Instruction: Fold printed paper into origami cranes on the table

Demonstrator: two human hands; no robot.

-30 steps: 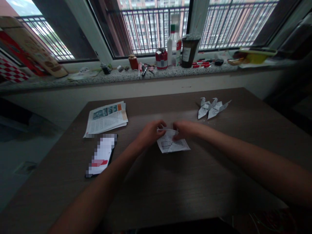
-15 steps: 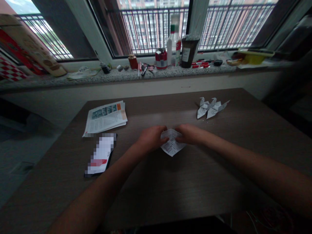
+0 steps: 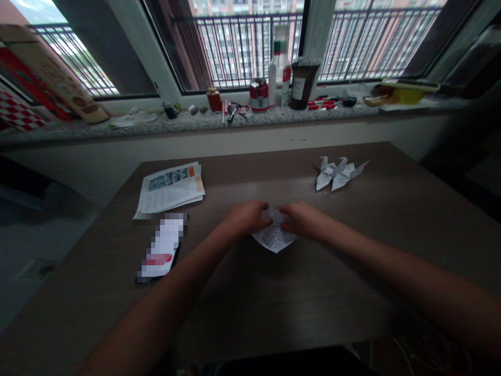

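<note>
A small folded piece of printed paper [image 3: 274, 237] lies at the middle of the dark wooden table [image 3: 274, 308]. My left hand [image 3: 246, 218] pinches its upper left edge with curled fingers. My right hand [image 3: 303, 219] pinches its upper right edge, the two hands nearly touching over the paper. The paper's lower point sticks out toward me below the fingers. Two finished folded paper figures [image 3: 340, 174] lie side by side at the far right of the table, well away from both hands.
A stack of printed pages [image 3: 171, 189] lies at the far left, with a phone [image 3: 162, 254] just in front of it. The stone windowsill [image 3: 188, 122] behind holds a red can [image 3: 259, 94], a white bottle [image 3: 279, 68], a dark cup [image 3: 303, 81] and small clutter.
The paper went from a wider sheet to a smaller pointed shape as both hands closed in on it. My hands came a little nearer to me.
</note>
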